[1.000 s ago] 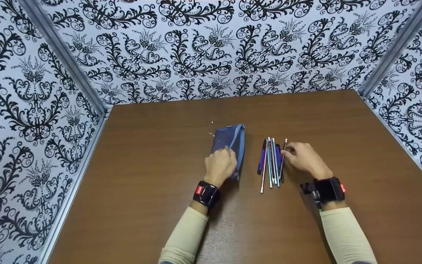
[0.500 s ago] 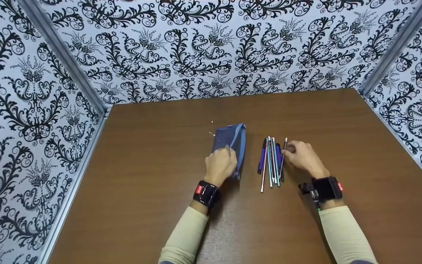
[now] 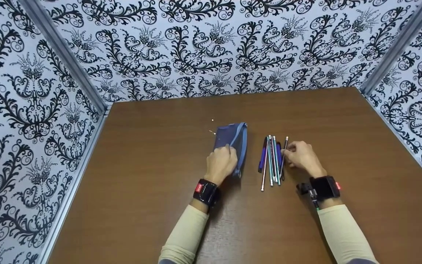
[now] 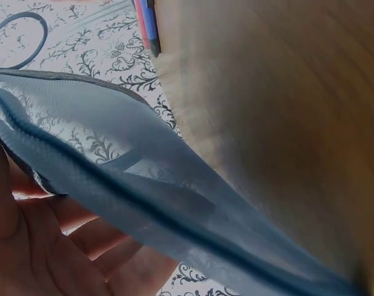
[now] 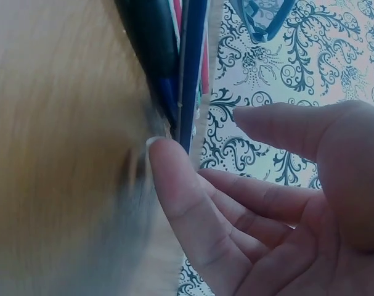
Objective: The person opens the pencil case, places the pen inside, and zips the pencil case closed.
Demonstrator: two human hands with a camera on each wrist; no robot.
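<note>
A blue mesh pencil case [image 3: 226, 136] with a lighter blue zip edge lies mid-table. My left hand [image 3: 221, 163] grips its near part with bent fingers; in the left wrist view the mesh [image 4: 193, 203] stands open in front of those fingers. To its right several pencils and pens [image 3: 271, 163] lie side by side, pointing away from me. At the right edge of that group is a dark pencil [image 3: 286, 141]. My right hand [image 3: 303, 156] touches it with the index fingertip, while the thumb [image 5: 279, 123] stays apart from it in the right wrist view.
The brown wooden table [image 3: 152, 165] is enclosed by patterned black-and-white walls [image 3: 196, 47] with grey metal corner posts. Small white bits [image 3: 213, 132] lie behind the pencil case. Both wrists wear black straps, the right wrist strap [image 3: 324, 187] with a small camera.
The right hand has shifted very slightly but stays at the dark pencil. The left hand keeps its hold on the pencil case, and the pencils lie as before.
</note>
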